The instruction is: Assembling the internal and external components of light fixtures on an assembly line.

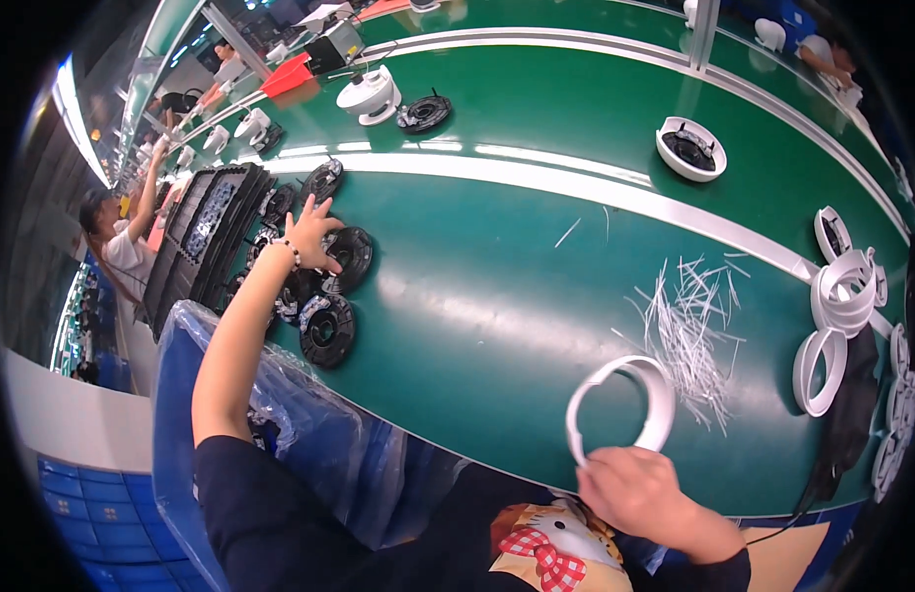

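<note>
My left hand point(312, 237) reaches out to the left over a cluster of black round parts. Its fingers are spread, with the fingertips at the left edge of one black disc-shaped part point(352, 259) that has a hole in its middle. Another such black disc point(328, 331) lies just nearer to me. Close to the front edge of the table, my right hand point(630, 485) is closed on the lower rim of a white plastic ring point(661, 400), which is held tilted up. The fingers of that hand are partly hidden behind its back.
Loose white strips point(689, 340) lie piled beyond the ring. Several white rings point(842, 291) are stacked at the right. A white housing with a black part point(691, 150) sits on the far green belt. Black trays point(206, 222) and a plastic-lined blue bin point(181, 414) stand left; co-workers sit farther off.
</note>
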Available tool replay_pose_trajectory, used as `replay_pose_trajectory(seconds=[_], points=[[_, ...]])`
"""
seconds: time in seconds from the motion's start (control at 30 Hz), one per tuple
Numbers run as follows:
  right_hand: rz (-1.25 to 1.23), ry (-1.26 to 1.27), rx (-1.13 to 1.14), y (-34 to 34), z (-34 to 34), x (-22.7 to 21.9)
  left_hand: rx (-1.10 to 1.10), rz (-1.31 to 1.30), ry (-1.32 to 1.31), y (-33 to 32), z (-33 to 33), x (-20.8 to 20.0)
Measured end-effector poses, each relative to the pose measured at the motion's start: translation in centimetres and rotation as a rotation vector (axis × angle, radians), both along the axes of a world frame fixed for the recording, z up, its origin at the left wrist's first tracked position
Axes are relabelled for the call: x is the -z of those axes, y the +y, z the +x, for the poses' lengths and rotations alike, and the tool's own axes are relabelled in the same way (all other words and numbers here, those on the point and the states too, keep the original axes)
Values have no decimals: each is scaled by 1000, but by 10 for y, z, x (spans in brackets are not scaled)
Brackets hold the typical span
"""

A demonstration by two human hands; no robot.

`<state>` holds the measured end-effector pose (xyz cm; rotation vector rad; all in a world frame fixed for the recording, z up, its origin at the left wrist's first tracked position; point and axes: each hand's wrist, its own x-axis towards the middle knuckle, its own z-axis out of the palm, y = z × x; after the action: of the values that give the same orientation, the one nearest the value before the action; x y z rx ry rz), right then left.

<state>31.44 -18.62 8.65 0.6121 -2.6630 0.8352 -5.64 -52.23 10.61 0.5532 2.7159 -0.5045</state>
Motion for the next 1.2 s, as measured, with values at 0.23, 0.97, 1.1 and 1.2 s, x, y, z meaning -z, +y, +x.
replay_pose_trajectory(seconds=[0.23, 0.97, 1.1, 1.2], points=[[74, -113, 114, -24, -26, 14, 175, 372, 173, 57, 11, 17], [-675, 95, 746, 44, -88, 10, -291, 1916, -536, 256, 162, 67], [-608, -4, 802, 32, -98, 22, -168, 1930, -599, 257, 198, 85], [-565, 16, 691, 30, -92, 19, -87, 1779, -733, 250, 202, 86]])
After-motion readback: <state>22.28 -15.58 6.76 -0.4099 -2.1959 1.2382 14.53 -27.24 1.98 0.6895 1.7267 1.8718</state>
